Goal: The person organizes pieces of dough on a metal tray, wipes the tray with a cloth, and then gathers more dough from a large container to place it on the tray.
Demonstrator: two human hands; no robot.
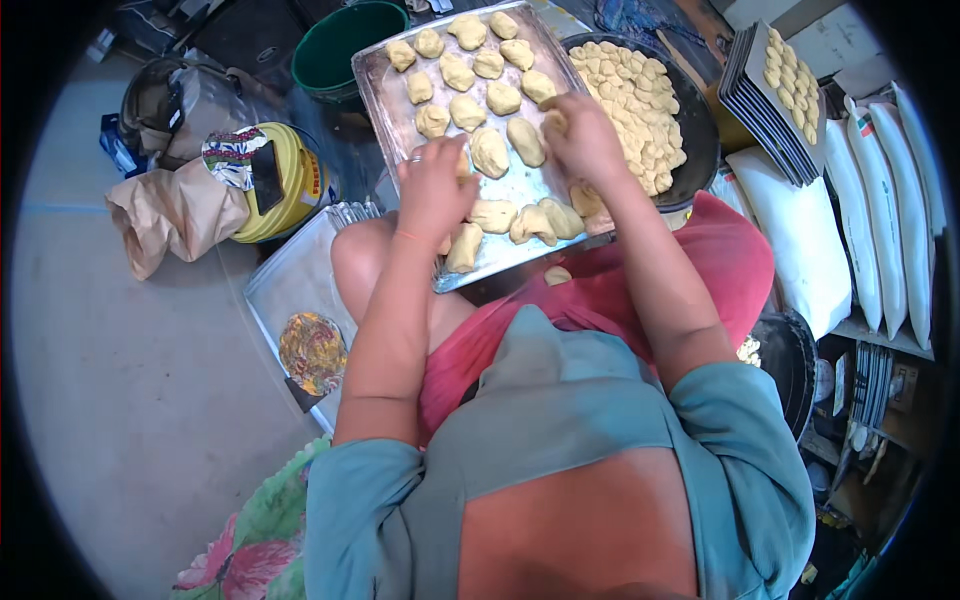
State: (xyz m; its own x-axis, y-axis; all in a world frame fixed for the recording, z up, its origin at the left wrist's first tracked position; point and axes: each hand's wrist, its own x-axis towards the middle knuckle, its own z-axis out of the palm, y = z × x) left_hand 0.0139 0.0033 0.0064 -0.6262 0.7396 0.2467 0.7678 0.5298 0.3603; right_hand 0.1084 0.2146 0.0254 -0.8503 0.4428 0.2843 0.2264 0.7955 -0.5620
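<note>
A metal baking tray (pixel 390 95) rests across my lap, tilted, with rows of pale yellow dough lumps on it. My left hand (pixel 437 185) is at the tray's left side, its fingers curled round a dough lump that mostly hides behind them. At the right edge my right hand (pixel 588 140) closes on another dough lump (pixel 555 123). Between the two hands lie a rounded dough lump (pixel 489 153) and a longer dough piece (pixel 525 142). Looser, uneven dough pieces (pixel 533 224) sit along the near edge.
Right of the tray stands a wide black pan (pixel 700 140) heaped with small dough pieces. Stacked trays (pixel 745 95) and white sacks (pixel 800 240) are farther right. A green bucket (pixel 345 50), a yellow bucket (pixel 290 185), a paper bag (pixel 170 215) and another tray (pixel 290 270) are at the left.
</note>
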